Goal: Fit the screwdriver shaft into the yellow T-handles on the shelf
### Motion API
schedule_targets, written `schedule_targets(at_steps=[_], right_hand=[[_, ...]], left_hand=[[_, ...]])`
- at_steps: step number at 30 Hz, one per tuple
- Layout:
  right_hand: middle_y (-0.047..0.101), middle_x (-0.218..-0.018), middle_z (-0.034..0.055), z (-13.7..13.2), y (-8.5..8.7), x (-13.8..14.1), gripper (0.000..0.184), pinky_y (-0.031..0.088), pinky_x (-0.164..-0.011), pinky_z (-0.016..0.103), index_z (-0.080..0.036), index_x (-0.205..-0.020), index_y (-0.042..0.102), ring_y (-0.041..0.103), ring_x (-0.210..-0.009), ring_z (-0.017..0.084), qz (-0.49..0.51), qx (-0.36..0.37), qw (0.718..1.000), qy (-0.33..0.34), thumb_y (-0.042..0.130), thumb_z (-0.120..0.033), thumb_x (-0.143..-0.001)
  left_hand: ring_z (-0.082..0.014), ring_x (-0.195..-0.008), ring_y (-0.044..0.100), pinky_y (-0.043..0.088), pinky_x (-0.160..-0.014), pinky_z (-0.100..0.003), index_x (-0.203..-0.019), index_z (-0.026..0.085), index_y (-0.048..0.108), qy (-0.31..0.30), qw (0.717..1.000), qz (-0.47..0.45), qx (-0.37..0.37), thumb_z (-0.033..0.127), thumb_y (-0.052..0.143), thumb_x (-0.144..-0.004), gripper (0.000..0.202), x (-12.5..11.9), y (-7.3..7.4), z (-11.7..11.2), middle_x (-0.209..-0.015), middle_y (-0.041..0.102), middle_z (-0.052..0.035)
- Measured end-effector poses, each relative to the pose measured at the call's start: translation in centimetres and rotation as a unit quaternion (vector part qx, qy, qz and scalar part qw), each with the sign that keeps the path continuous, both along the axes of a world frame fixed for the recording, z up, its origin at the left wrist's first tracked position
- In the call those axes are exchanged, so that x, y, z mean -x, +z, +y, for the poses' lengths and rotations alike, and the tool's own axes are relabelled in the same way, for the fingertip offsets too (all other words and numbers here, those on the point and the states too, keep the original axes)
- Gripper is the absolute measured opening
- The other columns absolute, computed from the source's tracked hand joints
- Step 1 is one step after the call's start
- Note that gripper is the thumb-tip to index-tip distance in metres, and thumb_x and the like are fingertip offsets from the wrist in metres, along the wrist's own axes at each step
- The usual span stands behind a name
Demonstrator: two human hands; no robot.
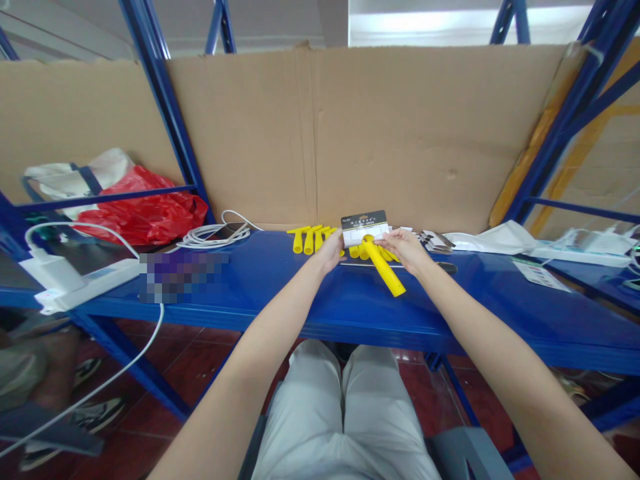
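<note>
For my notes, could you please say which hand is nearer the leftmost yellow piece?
Left. The left hand is right of the leftmost yellow piece; the right hand is farther right.

Card (356, 233) print too small to read, yellow pieces (299, 241) partly behind it, purplish item (175, 267) pixelated, another person (23, 373) cut off left

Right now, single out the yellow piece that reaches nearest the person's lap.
It is the yellow piece at the black-and-white card, between the left hand and right hand; the other yellow pieces sit farther back, nearer the cardboard.
</note>
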State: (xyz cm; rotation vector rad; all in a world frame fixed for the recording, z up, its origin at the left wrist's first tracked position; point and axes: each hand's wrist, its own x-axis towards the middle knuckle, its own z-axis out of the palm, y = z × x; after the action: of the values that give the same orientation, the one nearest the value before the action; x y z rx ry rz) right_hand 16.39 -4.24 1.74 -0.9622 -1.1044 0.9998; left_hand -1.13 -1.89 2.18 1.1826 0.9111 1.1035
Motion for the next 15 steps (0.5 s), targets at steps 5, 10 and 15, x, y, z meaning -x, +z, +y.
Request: schedule_targets(at_steps=[5, 10, 15], right_hand=[[0.070, -0.072, 0.0006, 0.3, -0.3, -0.2, 0.027, 0.058, -0.074, 0.018, -0.020, -0.070, 0.046, 0.073, -0.074, 0.011, 0.004, 0.000, 1.000, -0.007, 0.063, -0.007, -0.086], [0.070, -0.072, 0.0000, 0.3, -0.3, -0.1, 0.024, 0.059, -0.074, 0.020, -0.021, -0.073, 0.048, 0.074, -0.077, 0.013, 0.000, 0.002, 1.000, -0.001, 0.060, -0.005, -0.086], [0.070, -0.071, 0.0004, 0.2, -0.3, 0.3, 0.025, 0.059, -0.079, 0.021, -0.021, -0.074, 0.049, 0.073, -0.075, 0.012, 0.014, 0.020, 1.000, -0.010, 0.057, 0.000, -0.084]], left_hand=[[-0.0316, -0.119, 0.059, 0.041, -0.100, -0.049, -0.104, 0.021, 0.072, -0.024, 1.000, 0.014, -0.007, 0.065, 0.038, -0.089, 0.057, 0.1, 0.2, 0.0, -0.098, 0.076, -0.0122], [-0.0309, -0.126, 0.055, 0.041, -0.101, -0.049, -0.102, 0.022, 0.071, 0.016, 0.999, 0.014, -0.027, 0.061, 0.049, -0.089, 0.047, -0.2, -0.4, 0.1, -0.114, 0.073, -0.0136], [-0.0278, -0.123, 0.056, 0.042, -0.102, -0.044, -0.091, 0.018, 0.070, 0.061, 0.997, 0.044, -0.034, 0.030, 0.068, -0.083, 0.015, -0.2, -0.8, 0.1, -0.123, 0.069, -0.0142]])
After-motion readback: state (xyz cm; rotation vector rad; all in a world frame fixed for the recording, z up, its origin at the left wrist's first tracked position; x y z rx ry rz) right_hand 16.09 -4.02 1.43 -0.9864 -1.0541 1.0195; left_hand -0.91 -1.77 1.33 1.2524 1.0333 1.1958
